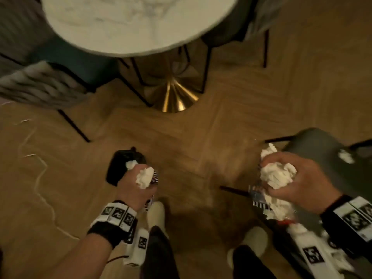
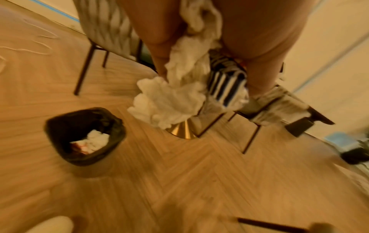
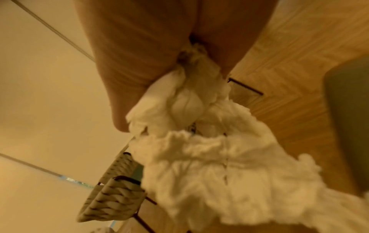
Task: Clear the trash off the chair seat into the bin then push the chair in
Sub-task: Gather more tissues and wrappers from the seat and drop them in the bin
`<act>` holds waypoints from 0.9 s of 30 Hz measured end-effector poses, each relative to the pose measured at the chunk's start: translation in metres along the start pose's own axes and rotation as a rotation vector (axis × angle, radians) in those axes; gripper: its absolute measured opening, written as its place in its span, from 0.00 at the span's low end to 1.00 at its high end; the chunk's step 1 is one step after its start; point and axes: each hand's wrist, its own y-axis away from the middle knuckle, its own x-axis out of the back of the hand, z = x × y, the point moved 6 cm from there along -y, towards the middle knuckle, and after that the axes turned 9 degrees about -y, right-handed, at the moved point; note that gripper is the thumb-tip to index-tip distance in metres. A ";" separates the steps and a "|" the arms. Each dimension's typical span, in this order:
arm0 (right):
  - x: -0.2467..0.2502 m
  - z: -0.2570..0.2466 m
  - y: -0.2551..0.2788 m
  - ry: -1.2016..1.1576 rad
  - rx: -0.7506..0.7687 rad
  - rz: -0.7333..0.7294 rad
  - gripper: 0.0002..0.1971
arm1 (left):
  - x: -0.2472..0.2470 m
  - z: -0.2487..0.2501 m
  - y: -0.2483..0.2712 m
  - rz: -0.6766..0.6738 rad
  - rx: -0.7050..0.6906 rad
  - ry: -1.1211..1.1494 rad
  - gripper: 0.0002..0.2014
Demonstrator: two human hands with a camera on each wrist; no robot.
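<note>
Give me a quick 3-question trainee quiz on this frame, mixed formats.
1. True or false: the bin already has trash in it.
2. What does the left hand grip? A) only tissue B) tissue and a striped wrapper C) nothing
3. Fill in: one white scrap lies on the chair ____, beside the right hand.

Key: 1 true; 2 B; 3 seat.
</note>
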 end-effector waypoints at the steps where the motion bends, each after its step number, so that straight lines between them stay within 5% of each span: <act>1: -0.028 -0.016 -0.013 -0.030 0.012 -0.011 0.26 | 0.008 -0.032 -0.017 -0.012 0.031 0.000 0.30; 8: -0.229 -0.077 -0.108 -0.185 0.121 -0.147 0.26 | 0.014 -0.213 -0.176 -0.054 0.153 -0.023 0.31; 14: -0.366 -0.037 -0.176 -0.223 0.158 -0.212 0.21 | -0.084 -0.302 -0.300 -0.171 0.174 -0.165 0.28; 16: -0.397 -0.019 -0.190 -0.207 0.138 -0.241 0.22 | -0.109 -0.316 -0.315 -0.154 0.206 -0.150 0.33; 22: -0.464 0.001 -0.220 -0.125 0.059 -0.270 0.20 | -0.161 -0.340 -0.314 -0.376 0.178 -0.101 0.48; 27: -0.503 -0.035 -0.249 -0.289 0.076 -0.269 0.20 | -0.120 -0.357 -0.277 -0.239 0.214 0.036 0.25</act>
